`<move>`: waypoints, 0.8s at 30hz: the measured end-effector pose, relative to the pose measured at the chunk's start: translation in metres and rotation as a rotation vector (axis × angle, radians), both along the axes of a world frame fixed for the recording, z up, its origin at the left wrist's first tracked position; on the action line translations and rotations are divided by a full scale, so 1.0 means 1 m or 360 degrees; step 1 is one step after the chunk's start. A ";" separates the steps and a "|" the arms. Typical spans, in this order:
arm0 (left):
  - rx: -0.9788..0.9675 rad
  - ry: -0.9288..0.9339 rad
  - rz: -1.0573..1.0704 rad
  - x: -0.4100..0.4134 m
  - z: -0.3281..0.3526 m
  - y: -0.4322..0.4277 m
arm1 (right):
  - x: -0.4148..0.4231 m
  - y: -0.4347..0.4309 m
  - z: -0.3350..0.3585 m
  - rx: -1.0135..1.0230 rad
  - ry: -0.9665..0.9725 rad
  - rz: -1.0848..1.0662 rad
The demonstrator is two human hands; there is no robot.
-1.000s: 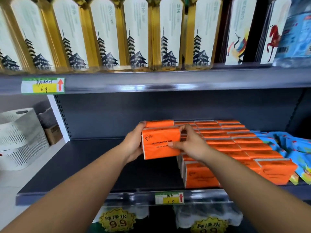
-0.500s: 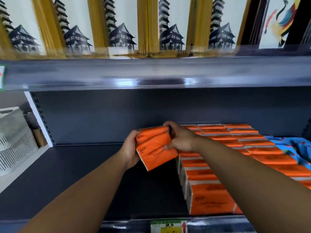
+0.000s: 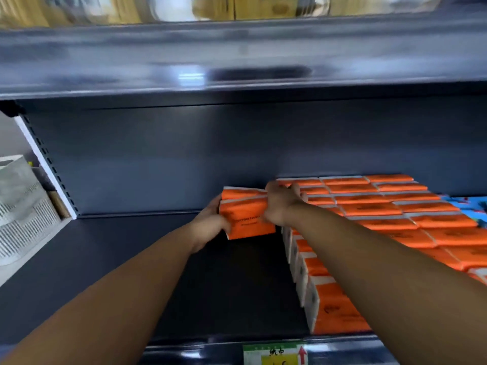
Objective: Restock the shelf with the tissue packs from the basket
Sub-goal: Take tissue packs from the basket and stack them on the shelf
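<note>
Both my hands hold a small stack of orange tissue packs deep in the dark shelf, close to the back wall. My left hand grips the stack's left side and lower edge. My right hand grips its right upper end. The stack sits just left of the rows of orange tissue packs lying on the shelf's right half. Whether the held stack touches the shelf floor is not plain.
The upper shelf's edge runs close overhead. A white basket stands past the shelf's left upright. Blue packets lie at the far right. A price tag sits on the front rail. Bare shelf floor spreads to the left.
My hands have carried the orange packs farther back into the shelf, beside the back end of the stocked rows. The camera has moved closer and lower.
</note>
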State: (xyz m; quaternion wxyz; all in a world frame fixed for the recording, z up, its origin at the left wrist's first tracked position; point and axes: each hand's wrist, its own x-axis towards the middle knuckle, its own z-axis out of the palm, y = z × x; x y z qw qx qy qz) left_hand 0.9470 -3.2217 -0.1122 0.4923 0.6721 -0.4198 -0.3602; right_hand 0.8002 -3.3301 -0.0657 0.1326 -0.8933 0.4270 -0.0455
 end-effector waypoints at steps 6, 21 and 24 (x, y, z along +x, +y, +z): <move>0.0125 -0.0287 0.0063 -0.003 -0.017 -0.010 | 0.005 0.000 0.002 -0.0158 0.0192 0.0102; 0.0139 -0.0734 0.0397 0.004 -0.028 -0.053 | 0.025 -0.030 0.002 -0.0655 0.0226 0.0111; 0.0227 -0.0762 0.0317 0.006 -0.026 -0.053 | 0.024 -0.029 0.002 -0.0583 0.0229 0.0107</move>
